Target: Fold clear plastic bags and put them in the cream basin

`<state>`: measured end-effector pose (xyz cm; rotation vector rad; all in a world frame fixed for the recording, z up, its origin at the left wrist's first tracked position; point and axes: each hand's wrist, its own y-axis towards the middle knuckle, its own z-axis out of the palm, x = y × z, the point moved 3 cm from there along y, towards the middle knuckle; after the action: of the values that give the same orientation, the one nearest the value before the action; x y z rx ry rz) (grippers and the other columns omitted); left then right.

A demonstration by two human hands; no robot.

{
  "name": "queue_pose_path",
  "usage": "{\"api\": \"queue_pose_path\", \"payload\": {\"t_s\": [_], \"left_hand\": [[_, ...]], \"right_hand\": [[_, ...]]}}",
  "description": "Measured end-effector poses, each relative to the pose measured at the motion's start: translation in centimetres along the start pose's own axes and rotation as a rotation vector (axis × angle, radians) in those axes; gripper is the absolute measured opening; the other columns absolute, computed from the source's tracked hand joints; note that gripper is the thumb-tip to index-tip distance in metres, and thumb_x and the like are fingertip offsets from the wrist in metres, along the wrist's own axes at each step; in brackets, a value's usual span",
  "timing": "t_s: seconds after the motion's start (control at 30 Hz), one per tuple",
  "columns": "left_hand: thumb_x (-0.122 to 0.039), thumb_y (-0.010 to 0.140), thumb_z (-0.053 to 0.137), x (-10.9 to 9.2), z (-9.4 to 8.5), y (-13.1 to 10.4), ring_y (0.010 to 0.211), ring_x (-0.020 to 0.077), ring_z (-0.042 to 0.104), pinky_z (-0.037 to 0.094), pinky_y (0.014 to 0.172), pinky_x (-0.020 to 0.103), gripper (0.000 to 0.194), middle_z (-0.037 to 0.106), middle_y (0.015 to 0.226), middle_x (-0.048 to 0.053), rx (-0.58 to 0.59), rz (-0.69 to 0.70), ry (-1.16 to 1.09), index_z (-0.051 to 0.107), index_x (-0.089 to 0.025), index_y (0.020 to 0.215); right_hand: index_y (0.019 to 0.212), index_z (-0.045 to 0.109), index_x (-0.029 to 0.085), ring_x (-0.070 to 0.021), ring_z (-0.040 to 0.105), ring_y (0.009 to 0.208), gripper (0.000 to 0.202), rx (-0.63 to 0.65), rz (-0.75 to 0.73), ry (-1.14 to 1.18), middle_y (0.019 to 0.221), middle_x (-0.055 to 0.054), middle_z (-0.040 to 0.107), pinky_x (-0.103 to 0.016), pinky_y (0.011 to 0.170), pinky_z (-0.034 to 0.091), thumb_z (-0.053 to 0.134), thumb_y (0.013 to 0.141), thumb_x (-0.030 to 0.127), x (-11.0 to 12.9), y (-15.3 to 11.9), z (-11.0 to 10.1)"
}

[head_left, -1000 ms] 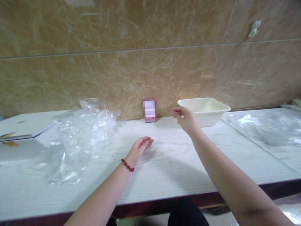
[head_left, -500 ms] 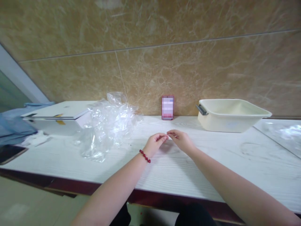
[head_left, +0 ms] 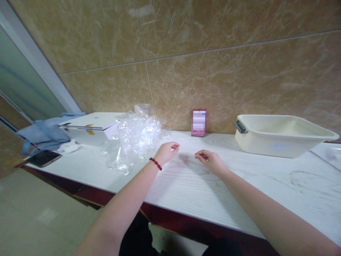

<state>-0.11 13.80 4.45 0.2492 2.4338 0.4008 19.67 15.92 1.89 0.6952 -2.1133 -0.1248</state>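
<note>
My left hand (head_left: 167, 152), with a red bead bracelet (head_left: 156, 164) at its wrist, hovers over the white table beside a heap of clear plastic bags (head_left: 135, 138). Its thumb and fingers curl towards each other, and nothing shows between them. To the right, apart from it, my right hand (head_left: 210, 160) has its fingertips pinched together; whatever they hold, if anything, is too small to make out. A small pink-edged card or device (head_left: 199, 122), its face blurred, stands upright against the wall behind my hands.
A cream plastic basin (head_left: 279, 142) with a grey handle stands at the right. Along the left are a white box (head_left: 87, 133), a blue bag (head_left: 45, 133), crumpled tissue (head_left: 69, 146) and a dark phone (head_left: 44, 158) near the table's front edge (head_left: 101, 190).
My hands have parted: they were meeting at the fingertips, and my left hand is now further left by the plastic bags. The camera view has turned left.
</note>
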Motion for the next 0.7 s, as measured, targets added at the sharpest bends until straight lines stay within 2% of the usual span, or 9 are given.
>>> {"api": "queue_pose_path", "payload": {"t_s": [0.1,0.17,0.23,0.3,0.37,0.43,0.53,0.6,0.7], "left_hand": [[-0.022,0.072,0.044,2.8,-2.7,0.0,0.093,0.0174,0.052,0.037,0.084,0.029,0.030,0.058,0.099,0.008,-0.104,-0.020,0.401,0.055,-0.015,0.099],[-0.019,0.072,0.042,5.0,-4.1,-0.2,0.099,0.0186,0.048,0.034,0.087,0.030,0.035,0.054,0.107,0.008,-0.145,-0.099,0.603,0.051,-0.015,0.105],[-0.018,0.069,0.045,7.2,-5.1,-0.6,0.110,0.0232,0.038,0.030,0.090,0.035,0.043,0.044,0.118,0.011,-0.168,-0.203,0.771,0.046,-0.014,0.112],[-0.018,0.067,0.048,9.0,-5.7,-0.8,0.116,0.0266,0.028,0.027,0.090,0.038,0.050,0.035,0.125,0.013,-0.130,-0.286,0.854,0.041,-0.015,0.116],[-0.017,0.069,0.045,10.2,-5.8,-0.8,0.116,0.0257,0.028,0.027,0.089,0.038,0.047,0.033,0.127,0.012,-0.086,-0.303,0.858,0.042,-0.017,0.115],[-0.014,0.071,0.041,10.8,-5.9,-0.6,0.110,0.0241,0.036,0.028,0.087,0.037,0.038,0.042,0.120,0.011,-0.062,-0.294,0.836,0.050,-0.018,0.108],[-0.012,0.072,0.037,10.9,-5.9,-0.1,0.094,0.0244,0.048,0.031,0.081,0.038,0.028,0.058,0.093,0.014,-0.054,-0.301,0.814,0.061,-0.014,0.084],[-0.015,0.071,0.037,10.6,-5.8,0.1,0.085,0.0248,0.052,0.032,0.076,0.037,0.026,0.061,0.079,0.015,-0.052,-0.307,0.793,0.063,-0.013,0.071],[-0.025,0.070,0.041,9.9,-5.5,0.3,0.077,0.0230,0.054,0.034,0.070,0.032,0.025,0.061,0.073,0.012,-0.049,-0.278,0.735,0.063,-0.015,0.063]], "right_hand": [[0.077,0.058,0.020,-0.0104,0.056,0.066,0.018,0.011,0.000,0.007,0.075,0.000,0.063,-0.022,0.064,0.043,0.045,0.073,0.033,0.2,0.0,0.1],[0.077,0.058,0.020,-0.0105,0.056,0.065,0.019,0.021,-0.007,0.013,0.074,0.000,0.063,-0.022,0.064,0.043,0.045,0.072,0.033,0.3,0.0,0.1],[0.077,0.058,0.020,-0.0106,0.056,0.065,0.019,0.029,-0.018,0.018,0.074,-0.001,0.062,-0.022,0.063,0.043,0.045,0.072,0.032,0.3,-0.1,0.2],[0.077,0.058,0.019,-0.0107,0.056,0.064,0.019,0.031,-0.030,0.024,0.073,-0.001,0.062,-0.022,0.062,0.043,0.045,0.072,0.032,0.4,-0.1,0.3],[0.076,0.058,0.019,-0.0109,0.056,0.063,0.019,0.027,-0.038,0.025,0.073,-0.001,0.062,-0.022,0.062,0.043,0.045,0.072,0.032,0.4,-0.1,0.2],[0.076,0.058,0.019,-0.0111,0.056,0.063,0.019,0.027,-0.038,0.025,0.073,-0.001,0.062,-0.023,0.061,0.043,0.045,0.072,0.032,0.4,-0.1,0.2],[0.076,0.058,0.019,-0.0112,0.056,0.063,0.018,0.025,-0.028,0.031,0.072,-0.001,0.062,-0.023,0.062,0.043,0.045,0.072,0.031,0.4,-0.1,0.2],[0.076,0.058,0.019,-0.0111,0.056,0.063,0.018,0.022,-0.023,0.039,0.072,-0.001,0.062,-0.023,0.061,0.043,0.045,0.071,0.031,0.5,-0.1,0.2],[0.076,0.058,0.019,-0.0109,0.056,0.063,0.018,0.024,-0.027,0.049,0.072,-0.001,0.062,-0.022,0.061,0.043,0.045,0.071,0.031,0.4,-0.1,0.2]]}}
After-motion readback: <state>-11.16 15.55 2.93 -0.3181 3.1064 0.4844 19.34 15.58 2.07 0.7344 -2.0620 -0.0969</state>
